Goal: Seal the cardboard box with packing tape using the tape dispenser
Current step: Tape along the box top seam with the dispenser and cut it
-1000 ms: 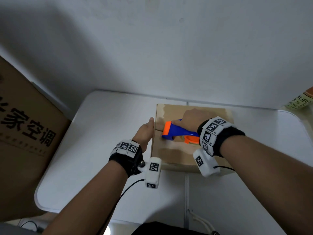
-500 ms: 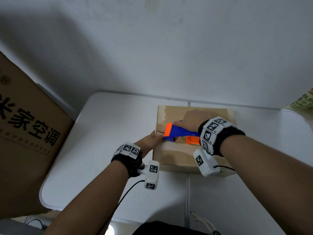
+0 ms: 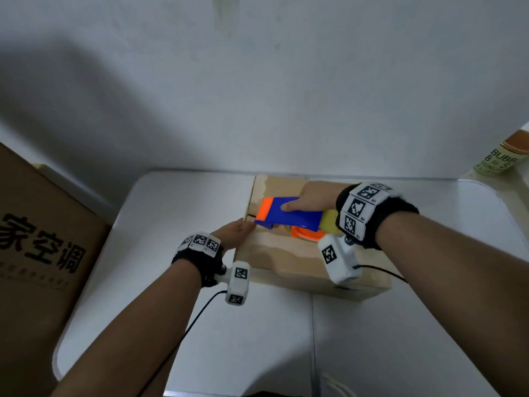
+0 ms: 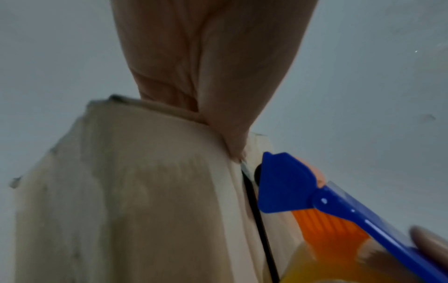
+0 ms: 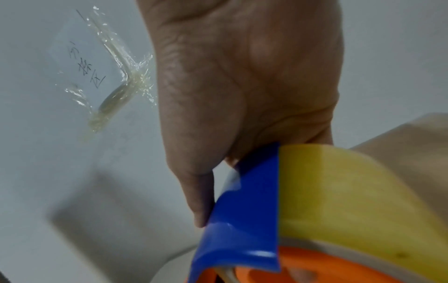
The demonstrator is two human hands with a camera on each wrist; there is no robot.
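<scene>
Cardboard box (image 3: pixel 286 259): closed, centre of the head frame, on the white table (image 3: pixel 171 213).
Tape dispenser (image 3: pixel 289 214): blue and orange, yellowish roll, nose at the box's left edge over the flap seam.
Right hand (image 3: pixel 316 197): fingers wrapped round the dispenser.
Left hand (image 3: pixel 233 234): fingers straight, tips touching the box's left edge beside the dispenser nose.
Table: white, seamed, rounded corners, against a white wall (image 3: pixel 257 96).
Left edge: large brown carton (image 3: pixel 37 253) with black printing.
Upper right: labelled cup (image 3: pixel 503 159).

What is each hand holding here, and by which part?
The right hand grips the tape dispenser around its blue body. The left hand holds nothing; it rests on the box edge.
</scene>
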